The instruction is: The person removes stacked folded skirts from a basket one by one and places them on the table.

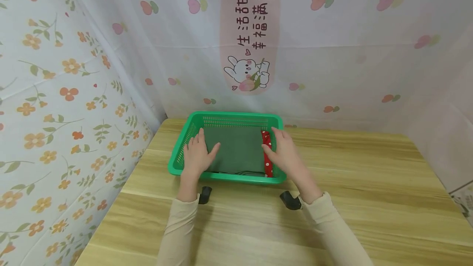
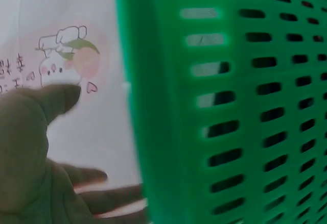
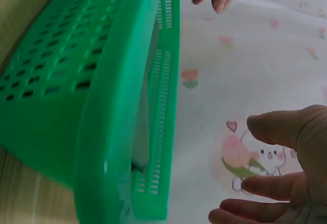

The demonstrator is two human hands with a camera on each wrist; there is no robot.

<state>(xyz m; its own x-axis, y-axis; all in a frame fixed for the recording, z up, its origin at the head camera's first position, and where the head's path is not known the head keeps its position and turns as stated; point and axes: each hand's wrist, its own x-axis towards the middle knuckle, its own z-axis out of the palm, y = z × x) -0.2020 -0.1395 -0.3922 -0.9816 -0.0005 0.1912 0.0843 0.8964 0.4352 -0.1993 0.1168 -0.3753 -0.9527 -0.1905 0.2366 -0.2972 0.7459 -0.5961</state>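
Observation:
A green plastic basket [image 1: 236, 179] with slotted walls stands on the wooden table. Inside it lies a flat dark green sheet-like thing [image 1: 236, 149], and along its right side runs a red strip with white dots [image 1: 268, 163], like fabric. My left hand [image 1: 197, 155] hovers over the basket's left side, fingers spread and holding nothing. Over the right side is my right hand [image 1: 286, 155], its thumb apart from the fingers and nothing between them. In the right wrist view, the right hand [image 3: 286, 168] appears above the basket's rim [image 3: 110, 132].
The wooden table [image 1: 369, 184] reaches beyond the basket on both sides and in front. Behind it hangs a white curtain [image 1: 332, 52] with a rabbit print. A flowered curtain [image 1: 70, 106] borders the left. Black curved pieces [image 1: 290, 200] sit at the wrists.

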